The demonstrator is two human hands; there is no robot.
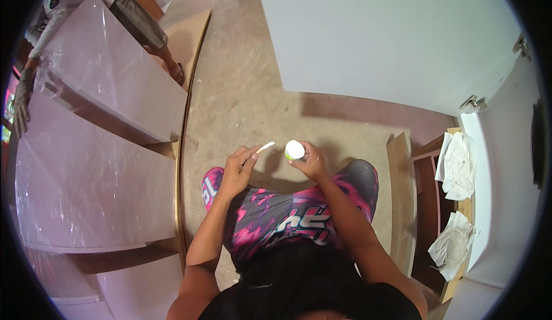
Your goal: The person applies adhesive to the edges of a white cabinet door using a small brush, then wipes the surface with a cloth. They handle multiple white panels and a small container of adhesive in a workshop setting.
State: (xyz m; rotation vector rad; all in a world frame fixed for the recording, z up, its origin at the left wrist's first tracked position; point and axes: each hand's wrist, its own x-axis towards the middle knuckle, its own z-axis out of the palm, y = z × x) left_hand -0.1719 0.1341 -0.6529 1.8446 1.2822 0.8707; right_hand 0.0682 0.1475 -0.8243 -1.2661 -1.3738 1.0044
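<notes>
Head view: above the tan concrete floor [241, 90], beyond which a large, flat white door panel [397, 33] hangs, both bare forearms [356, 222] reach forward with bent elbows, hands apart. The right hand [313, 162] wraps a small, cylindrical container with a round white top and green side [295, 149], top facing up, perhaps to keep it level. The left hand [237, 170], palm turned inward, pinches a short, thin, pale stick with a white tip [266, 146] near its back end, probably keeping skin clear of the tip, which points toward the container without touching.
</notes>
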